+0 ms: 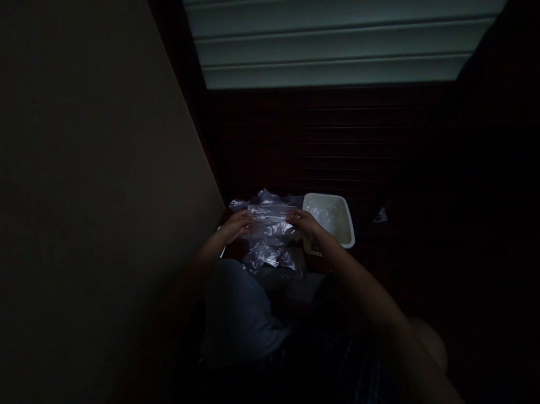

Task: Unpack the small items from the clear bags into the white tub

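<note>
A crumpled clear plastic bag lies spread between my hands, shiny and folded, over a dark low surface. My left hand grips its left edge, with the fingers reaching onto the plastic. On the opposite edge, my right hand has its fingers bent over the film. More loose plastic hangs toward my knees. Whether this is one bag or a stack, I cannot tell in the dim light.
Right beside my right hand stands a white plastic basin with clear plastic inside. A plain wall rises on the left. Ahead is a dark slatted panel below pale slats. A small pale scrap lies farther right.
</note>
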`<state>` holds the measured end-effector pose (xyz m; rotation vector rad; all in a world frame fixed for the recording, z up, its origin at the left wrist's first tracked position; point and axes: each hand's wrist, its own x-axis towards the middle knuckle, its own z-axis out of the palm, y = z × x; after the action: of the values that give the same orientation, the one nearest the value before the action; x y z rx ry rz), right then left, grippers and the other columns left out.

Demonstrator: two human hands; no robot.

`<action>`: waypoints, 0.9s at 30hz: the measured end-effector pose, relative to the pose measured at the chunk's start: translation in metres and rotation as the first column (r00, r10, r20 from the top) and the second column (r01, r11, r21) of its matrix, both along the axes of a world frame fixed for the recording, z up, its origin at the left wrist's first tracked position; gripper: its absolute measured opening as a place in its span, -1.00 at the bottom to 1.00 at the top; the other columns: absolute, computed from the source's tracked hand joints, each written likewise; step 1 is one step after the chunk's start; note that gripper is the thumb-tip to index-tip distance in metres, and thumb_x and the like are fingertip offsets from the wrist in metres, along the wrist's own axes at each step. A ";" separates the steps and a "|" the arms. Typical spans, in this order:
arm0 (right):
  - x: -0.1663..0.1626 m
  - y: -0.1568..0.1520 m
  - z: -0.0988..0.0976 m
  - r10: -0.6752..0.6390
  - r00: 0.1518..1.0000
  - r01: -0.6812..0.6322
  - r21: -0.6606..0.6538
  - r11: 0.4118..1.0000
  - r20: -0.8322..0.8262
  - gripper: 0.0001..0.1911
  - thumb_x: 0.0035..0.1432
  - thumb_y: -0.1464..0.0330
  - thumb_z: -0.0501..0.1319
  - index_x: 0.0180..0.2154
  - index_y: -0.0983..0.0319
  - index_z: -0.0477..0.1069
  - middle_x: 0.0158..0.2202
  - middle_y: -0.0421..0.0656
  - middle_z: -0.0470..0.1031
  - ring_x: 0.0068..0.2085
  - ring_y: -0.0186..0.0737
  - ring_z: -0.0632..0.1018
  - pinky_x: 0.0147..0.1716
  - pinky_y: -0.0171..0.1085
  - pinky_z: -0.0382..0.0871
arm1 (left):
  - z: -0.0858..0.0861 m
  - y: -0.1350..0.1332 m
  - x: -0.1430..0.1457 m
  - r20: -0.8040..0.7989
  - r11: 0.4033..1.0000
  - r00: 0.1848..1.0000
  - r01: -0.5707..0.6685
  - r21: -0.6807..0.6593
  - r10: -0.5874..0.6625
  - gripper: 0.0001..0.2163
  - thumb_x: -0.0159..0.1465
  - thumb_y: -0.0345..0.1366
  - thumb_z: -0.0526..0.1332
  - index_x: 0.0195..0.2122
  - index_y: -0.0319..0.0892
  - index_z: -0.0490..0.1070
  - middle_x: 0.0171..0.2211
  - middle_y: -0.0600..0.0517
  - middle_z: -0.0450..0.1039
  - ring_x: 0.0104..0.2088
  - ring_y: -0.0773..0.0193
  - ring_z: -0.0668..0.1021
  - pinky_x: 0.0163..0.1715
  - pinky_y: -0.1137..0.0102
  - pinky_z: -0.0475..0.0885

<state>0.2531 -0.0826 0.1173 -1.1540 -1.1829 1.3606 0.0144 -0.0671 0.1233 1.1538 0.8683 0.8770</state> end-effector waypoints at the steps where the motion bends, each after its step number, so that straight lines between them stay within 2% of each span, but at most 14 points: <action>1: 0.000 0.000 -0.001 0.010 1.000 -0.010 0.007 1.000 -0.013 -0.71 -0.34 0.35 0.29 -0.41 0.25 0.41 -0.49 -0.22 0.44 -0.49 -0.38 0.37 -0.49 -0.37 0.21 | 0.000 0.000 0.000 -0.015 1.000 1.000 -0.003 -0.001 0.003 -0.76 0.00 -0.37 0.24 -0.27 -0.23 0.33 -0.29 -0.06 0.44 -0.37 0.30 0.51 -0.32 0.36 0.42; 4: 0.001 0.001 -0.003 0.011 1.000 -0.010 0.020 1.000 -0.016 -0.74 -0.33 0.31 0.29 -0.46 0.26 0.41 -0.52 -0.22 0.42 -0.51 -0.39 0.36 -0.50 -0.36 0.19 | -0.001 0.000 -0.002 -0.036 1.000 0.999 -0.016 0.016 0.017 -0.74 0.00 -0.36 0.24 -0.25 -0.25 0.34 -0.31 -0.06 0.45 -0.37 0.30 0.51 -0.30 0.35 0.41; 7: 0.001 0.002 -0.006 0.008 1.000 -0.008 0.040 0.999 0.000 -0.82 -0.32 0.32 0.27 -0.56 0.27 0.39 -0.58 -0.24 0.39 -0.55 -0.41 0.33 -0.54 -0.37 0.15 | -0.006 0.005 -0.004 -0.050 0.997 0.998 -0.045 0.061 0.048 -0.79 -0.02 -0.36 0.24 -0.32 -0.26 0.39 -0.36 -0.04 0.46 -0.36 0.28 0.51 -0.27 0.35 0.40; 10: 0.002 0.004 -0.008 0.041 0.999 -0.042 0.044 0.998 0.012 -0.87 -0.29 0.35 0.23 -0.57 0.26 0.40 -0.59 -0.24 0.39 -0.57 -0.42 0.31 -0.56 -0.39 0.14 | -0.012 0.012 -0.006 -0.068 0.991 0.992 -0.102 0.086 0.108 -0.83 -0.04 -0.35 0.26 -0.39 -0.26 0.42 -0.39 -0.03 0.46 -0.37 0.28 0.51 -0.27 0.34 0.40; 15: 0.003 0.003 -0.006 0.046 0.998 -0.049 0.087 0.995 0.037 -0.90 -0.29 0.39 0.19 -0.56 0.25 0.40 -0.55 -0.23 0.41 -0.52 -0.40 0.34 -0.52 -0.39 0.18 | -0.020 0.019 -0.009 -0.164 0.978 0.974 -0.133 0.161 0.159 -0.88 -0.07 -0.38 0.25 -0.45 -0.23 0.46 -0.31 -0.04 0.45 -0.38 0.29 0.49 -0.38 0.39 0.41; 18: 0.003 0.001 -0.003 0.050 0.999 -0.050 0.083 0.995 0.002 -0.89 -0.29 0.42 0.16 -0.55 0.25 0.41 -0.54 -0.23 0.42 -0.51 -0.38 0.36 -0.49 -0.37 0.21 | -0.020 0.020 -0.011 -0.202 0.969 0.964 -0.129 0.209 0.171 -0.89 -0.07 -0.41 0.22 -0.47 -0.22 0.47 -0.34 -0.03 0.46 -0.42 0.31 0.48 -0.44 0.43 0.40; 22: 0.004 0.002 -0.004 0.052 0.998 -0.050 0.071 0.996 -0.034 -0.87 -0.29 0.45 0.14 -0.56 0.26 0.44 -0.53 -0.20 0.44 -0.48 -0.36 0.39 -0.45 -0.35 0.24 | -0.015 0.018 -0.012 -0.262 0.980 0.958 -0.066 0.189 0.115 -0.85 -0.09 -0.40 0.23 -0.44 -0.23 0.48 -0.42 -0.02 0.46 -0.47 0.34 0.46 -0.46 0.44 0.38; 27: 0.009 0.008 -0.006 0.075 0.995 -0.070 0.069 0.995 -0.067 -0.83 -0.22 0.38 0.11 -0.57 0.29 0.45 -0.54 -0.16 0.46 -0.50 -0.35 0.40 -0.45 -0.35 0.26 | -0.004 0.008 -0.011 -0.242 0.992 0.970 0.009 0.127 0.022 -0.80 -0.10 -0.37 0.23 -0.40 -0.28 0.48 -0.32 -0.07 0.46 -0.36 0.28 0.47 -0.35 0.41 0.37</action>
<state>0.2624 -0.0747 0.1114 -1.0175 -1.2214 1.3940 0.0031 -0.0587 0.1192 1.3908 1.0274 0.8162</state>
